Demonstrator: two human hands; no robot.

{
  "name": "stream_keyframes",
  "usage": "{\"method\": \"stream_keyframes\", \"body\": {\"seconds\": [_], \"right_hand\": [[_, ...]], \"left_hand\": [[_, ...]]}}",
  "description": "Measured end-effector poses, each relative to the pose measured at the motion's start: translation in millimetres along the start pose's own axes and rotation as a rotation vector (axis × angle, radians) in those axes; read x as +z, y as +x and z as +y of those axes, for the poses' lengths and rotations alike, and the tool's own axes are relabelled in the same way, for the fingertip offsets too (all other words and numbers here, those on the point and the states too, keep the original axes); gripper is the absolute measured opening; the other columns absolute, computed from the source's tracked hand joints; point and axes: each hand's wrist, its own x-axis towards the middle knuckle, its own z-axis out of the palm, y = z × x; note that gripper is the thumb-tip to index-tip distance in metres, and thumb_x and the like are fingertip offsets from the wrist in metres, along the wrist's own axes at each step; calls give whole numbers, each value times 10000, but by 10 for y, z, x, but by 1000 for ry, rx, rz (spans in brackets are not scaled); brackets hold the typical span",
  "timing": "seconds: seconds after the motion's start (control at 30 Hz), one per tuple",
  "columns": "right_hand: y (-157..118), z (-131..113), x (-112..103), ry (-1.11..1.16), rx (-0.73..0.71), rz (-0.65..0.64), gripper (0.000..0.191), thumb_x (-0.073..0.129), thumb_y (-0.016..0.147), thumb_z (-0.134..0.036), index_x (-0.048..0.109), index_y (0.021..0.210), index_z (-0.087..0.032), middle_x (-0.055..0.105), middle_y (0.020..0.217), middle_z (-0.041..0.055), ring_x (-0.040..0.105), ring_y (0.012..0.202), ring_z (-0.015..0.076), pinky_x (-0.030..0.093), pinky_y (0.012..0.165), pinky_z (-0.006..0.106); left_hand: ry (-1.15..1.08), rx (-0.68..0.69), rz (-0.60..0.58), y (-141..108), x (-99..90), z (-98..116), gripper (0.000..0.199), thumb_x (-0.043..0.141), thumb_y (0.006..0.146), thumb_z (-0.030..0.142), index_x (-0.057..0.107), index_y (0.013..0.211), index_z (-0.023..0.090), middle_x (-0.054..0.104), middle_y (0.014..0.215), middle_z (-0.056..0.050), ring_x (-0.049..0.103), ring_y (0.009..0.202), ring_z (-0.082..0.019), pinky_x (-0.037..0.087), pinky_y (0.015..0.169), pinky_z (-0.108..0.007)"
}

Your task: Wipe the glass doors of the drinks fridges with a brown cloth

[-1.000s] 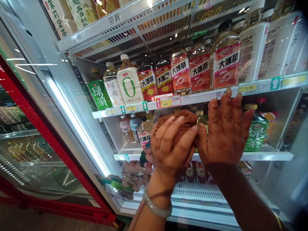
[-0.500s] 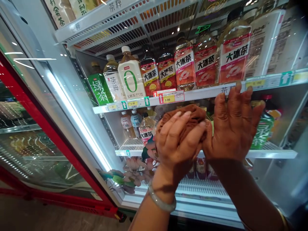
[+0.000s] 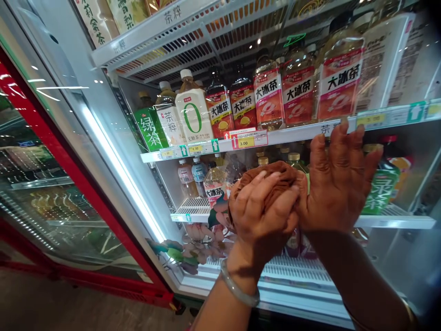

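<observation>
My left hand (image 3: 263, 211), with a pale bangle at its wrist, is closed over a bunched brown cloth (image 3: 275, 177) and presses it to the clear glass front of a drinks fridge. Part of the cloth is hidden under the fingers. To its right, my right hand (image 3: 336, 193) lies flat with fingers spread, its palm toward the same glass. The base of its thumb is close beside the cloth; whether they touch I cannot tell. Flower and leaf decals (image 3: 175, 254) show on the glass at the lower left of my hands.
Behind the glass, a middle shelf (image 3: 292, 133) bears several tea bottles (image 3: 268, 96) and price tags. Smaller bottles (image 3: 215, 184) stand on the shelf below. A red-framed door (image 3: 103, 207) is at the left, with the floor (image 3: 69, 303) beneath it.
My left hand and the cloth have slid slightly down the glass, uncovering bottle caps above the cloth. The right hand keeps nearly the same place. The whole view has shifted a little.
</observation>
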Motion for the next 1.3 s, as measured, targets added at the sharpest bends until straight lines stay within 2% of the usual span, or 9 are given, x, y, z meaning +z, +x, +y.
{"method": "stream_keyframes", "body": {"seconds": [0.1, 0.23, 0.37, 0.5, 0.63, 0.8, 1.07, 1.17, 1.3], "right_hand": [[-7, 4, -9, 33, 28, -23, 725, 503, 964, -368, 313, 1648, -226, 308, 1705, 96, 244, 1627, 278, 196, 1328, 602], [-6, -15, -47, 47, 45, -43, 744, 502, 951, -350, 281, 1657, -272, 281, 1718, 55, 224, 1633, 261, 179, 1335, 596], [-9, -4, -36, 36, 32, -54, 748, 519, 964, -365, 272, 1659, -247, 280, 1716, 88, 225, 1631, 284, 195, 1325, 620], [-20, 40, 17, -12, -13, 33, 684, 479, 984, -290, 312, 1646, -264, 348, 1690, 72, 264, 1617, 239, 228, 1332, 557], [-6, 30, -5, 3, 1, -2, 720, 506, 958, -305, 309, 1648, -247, 329, 1695, 92, 254, 1621, 263, 223, 1321, 598], [12, -8, -54, 39, 21, -30, 741, 520, 939, -312, 318, 1646, -230, 325, 1702, 117, 264, 1620, 305, 215, 1308, 645], [4, -18, -46, 32, 6, -33, 737, 524, 943, -314, 326, 1642, -190, 331, 1704, 140, 239, 1631, 312, 194, 1321, 637], [22, -51, -95, 9, 34, -111, 753, 525, 952, -314, 280, 1656, -200, 304, 1718, 145, 255, 1626, 339, 212, 1303, 675], [37, -75, -142, -8, 90, -159, 830, 529, 938, -288, 160, 1682, -298, 281, 1735, 105, 315, 1602, 359, 236, 1287, 696]], "left_hand": [[52, -43, 21, 114, -112, -202, 360, 705, 858, 202, 698, 1209, 283, 721, 1299, -70, 661, 1281, -249, 491, 1158, -460], [128, -235, 225, 229, -220, -411, 363, 666, 863, 170, 684, 1222, 226, 694, 1329, -98, 624, 1308, -246, 475, 1165, -480], [63, -179, 137, 135, -81, -170, 358, 669, 852, 181, 690, 1205, 236, 682, 1356, -88, 631, 1314, -253, 487, 1166, -479], [-65, -77, 18, 28, 78, 102, 333, 686, 873, 195, 706, 1190, 294, 714, 1316, -51, 652, 1307, -242, 510, 1162, -449], [-34, -37, 3, 132, -24, -81, 365, 709, 868, 177, 704, 1216, 289, 701, 1342, -63, 645, 1314, -245, 490, 1175, -454], [116, -276, 221, 227, -182, -352, 351, 664, 883, 182, 690, 1231, 224, 679, 1356, -98, 610, 1330, -246, 458, 1181, -470], [57, -53, 68, 38, 3, -17, 350, 700, 816, 145, 714, 1148, 256, 717, 1243, -77, 681, 1242, -254, 531, 1104, -426], [51, -17, 19, 99, -101, -172, 354, 719, 829, 153, 708, 1164, 266, 712, 1268, -79, 674, 1252, -256, 523, 1120, -441], [169, -175, 172, 202, -274, -476, 360, 690, 852, 161, 692, 1203, 239, 703, 1253, -78, 640, 1266, -243, 484, 1143, -453]]}}
